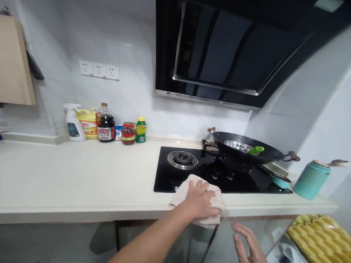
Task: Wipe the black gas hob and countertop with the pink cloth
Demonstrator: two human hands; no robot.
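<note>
My left hand [199, 201] presses down on a pale pink cloth [182, 193], its fingers bent over the fabric. The cloth lies across the front edge of the black glass gas stove [167, 179] and the strip of counter before it, with part hanging over the edge. Below the counter's front edge, my right hand [248, 241] is held in the air with fingers apart and nothing in it. Behind the cloth is the bare left burner [182, 160]. A black wok [263, 155] with wooden-tipped handles sits on the right burner, holding a metal strainer [238, 146] with a green handle.
A spray bottle [74, 124], a yellow detergent jug [89, 124], a soy sauce bottle [106, 126], a red-lidded jar [128, 134] and a green bottle [141, 130] stand by the wall. A teal canister [312, 180] stands at right. The range hood [214, 47] overhangs the stove.
</note>
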